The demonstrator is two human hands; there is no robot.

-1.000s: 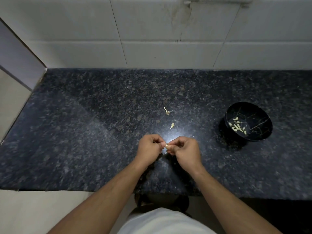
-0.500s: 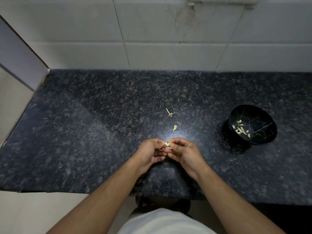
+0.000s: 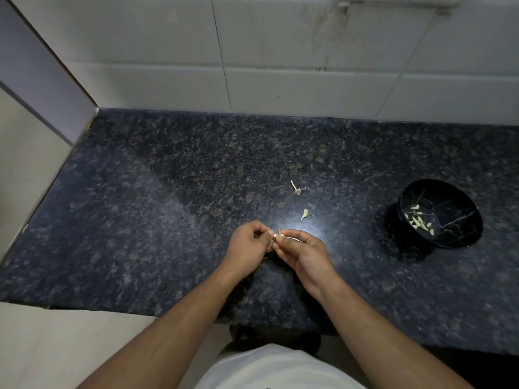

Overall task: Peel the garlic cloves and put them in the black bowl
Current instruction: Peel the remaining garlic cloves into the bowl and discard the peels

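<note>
Nearest: white shirt (image 3: 276, 369) at bottom edge, both forearms reaching over near lip of dark granite counter (image 3: 140, 234).

Left hand (image 3: 248, 248) and right hand (image 3: 304, 252) together above counter, well left of black bowl (image 3: 463, 237). Garlic clove (image 3: 279, 235) pinched between fingertips of both; fingers of each curled in around it. Clove small, pale, mostly hidden; how much skin remains cannot be told.

Handling, judged: very light, firm core, dry papery skin, thin and prone to tearing in flakes. Peeled surface likely tacky rather than slick. Best held at blunt root end, skin picked from tip with nail. Light pinch enough; easy to drop.

Farther, left of bowl: loose clove or scrap (image 3: 305, 213) on counter. Beyond it, dry stem piece (image 3: 296, 188).

Bowl at right, several pale peeled cloves (image 3: 418, 221) inside.

Farthest: white tiled wall (image 3: 280, 51) behind counter.
</note>
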